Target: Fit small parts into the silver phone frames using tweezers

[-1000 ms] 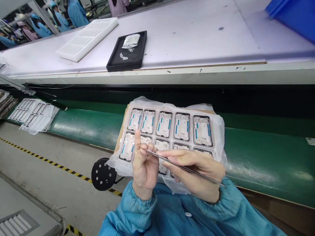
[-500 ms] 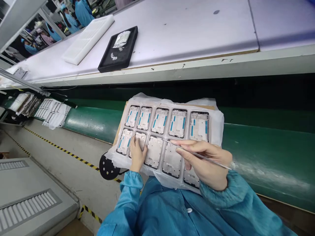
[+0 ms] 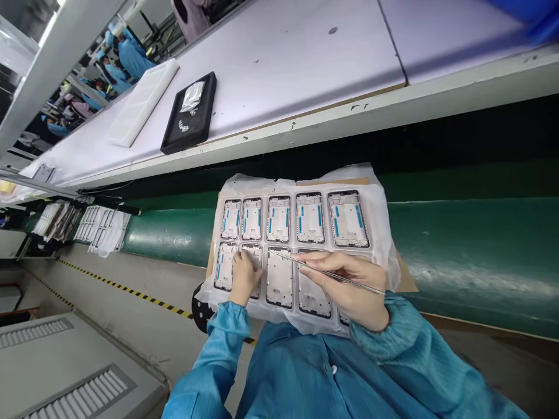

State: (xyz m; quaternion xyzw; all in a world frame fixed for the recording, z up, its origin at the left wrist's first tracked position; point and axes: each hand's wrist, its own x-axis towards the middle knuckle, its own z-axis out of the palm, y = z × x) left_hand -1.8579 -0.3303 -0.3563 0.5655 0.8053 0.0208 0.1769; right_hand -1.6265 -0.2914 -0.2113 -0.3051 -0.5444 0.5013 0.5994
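A white plastic tray [image 3: 381, 233] holds two rows of phone frames. In the upper row each frame, such as the rightmost phone frame [image 3: 349, 224], carries blue strips. My left hand [image 3: 244, 279] rests on the second frame of the lower row, thumb apart from the fingers, and covers part of it. Metal tweezers [image 3: 340, 277] are pinched in my right hand [image 3: 353, 285]. Their tips reach the top edge of the third lower phone frame [image 3: 279, 282], which shows no blue strips. My right hand hides parts of the frames further right.
Cardboard [image 3: 405, 278] lies under the tray, above a green conveyor surface [image 3: 471, 250]. On the white bench [image 3: 283, 75] beyond are a black tray [image 3: 188, 113] with a silvery packet and a white foam-like slab [image 3: 142, 105]. Several co-workers sit at the far left.
The tweezer tips have moved left along the top edge of the third lower frame, and my right hand with them. My left hand stays on the second frame. The camera view has shifted.
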